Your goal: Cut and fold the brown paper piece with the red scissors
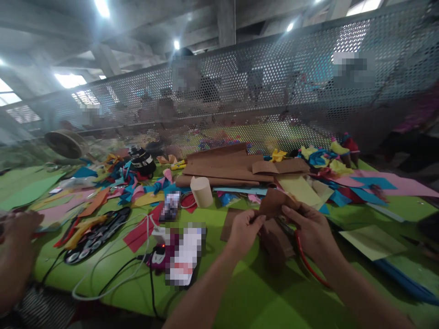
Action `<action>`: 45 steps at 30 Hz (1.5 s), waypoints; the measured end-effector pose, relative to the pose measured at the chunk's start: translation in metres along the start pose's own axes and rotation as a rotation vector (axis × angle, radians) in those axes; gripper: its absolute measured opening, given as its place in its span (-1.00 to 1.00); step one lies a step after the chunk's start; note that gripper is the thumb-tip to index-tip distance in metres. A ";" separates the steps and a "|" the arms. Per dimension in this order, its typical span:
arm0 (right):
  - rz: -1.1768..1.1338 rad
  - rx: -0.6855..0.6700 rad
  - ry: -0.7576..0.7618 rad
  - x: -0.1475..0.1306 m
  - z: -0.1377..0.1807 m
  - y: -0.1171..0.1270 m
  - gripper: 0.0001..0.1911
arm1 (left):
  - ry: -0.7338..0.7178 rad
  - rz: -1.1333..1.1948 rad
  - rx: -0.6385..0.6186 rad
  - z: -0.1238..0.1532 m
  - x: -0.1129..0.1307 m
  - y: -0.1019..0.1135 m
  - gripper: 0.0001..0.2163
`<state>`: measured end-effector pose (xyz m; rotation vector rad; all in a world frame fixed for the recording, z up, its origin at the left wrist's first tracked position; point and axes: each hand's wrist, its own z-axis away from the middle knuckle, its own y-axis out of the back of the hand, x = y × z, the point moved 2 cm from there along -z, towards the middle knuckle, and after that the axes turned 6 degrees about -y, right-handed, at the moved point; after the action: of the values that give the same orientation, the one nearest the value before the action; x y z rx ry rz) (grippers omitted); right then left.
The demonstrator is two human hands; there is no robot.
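My left hand (244, 230) pinches the lower left edge of a brown paper piece (274, 202) held up over the green table (260, 297). My right hand (310, 226) grips the same brown piece from the right, fingers closed, and red-handled scissors (303, 256) hang under that hand. More brown paper (274, 244) lies on the table just below both hands.
A stack of brown sheets (226, 167) and a cream paper roll (201, 191) lie behind. Coloured paper scraps (130, 183) cover the left and far right. Cables and a small device (157, 253) sit left of my arm. Another person's hand (15, 246) rests at far left. A perforated metal screen (240, 91) backs the table.
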<state>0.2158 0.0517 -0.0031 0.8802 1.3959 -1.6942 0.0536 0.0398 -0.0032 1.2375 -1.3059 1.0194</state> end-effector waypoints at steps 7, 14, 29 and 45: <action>-0.014 0.147 0.160 -0.018 -0.021 0.021 -0.53 | -0.062 -0.200 0.122 -0.004 -0.016 0.008 -0.68; 0.235 -0.161 -0.052 0.009 0.004 -0.007 -0.55 | -0.411 -0.868 0.198 0.004 -0.010 0.006 -0.67; 0.066 0.027 -0.105 0.002 0.002 0.001 -0.65 | -0.127 -0.199 0.088 0.004 -0.006 0.004 -0.71; 0.342 -0.075 -0.062 -0.004 -0.002 -0.004 -0.56 | -0.001 0.028 0.013 -0.004 -0.009 0.006 -0.70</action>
<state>0.2147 0.0547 0.0021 0.9545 1.1821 -1.3899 0.0473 0.0452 -0.0110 1.2320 -1.3228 1.0488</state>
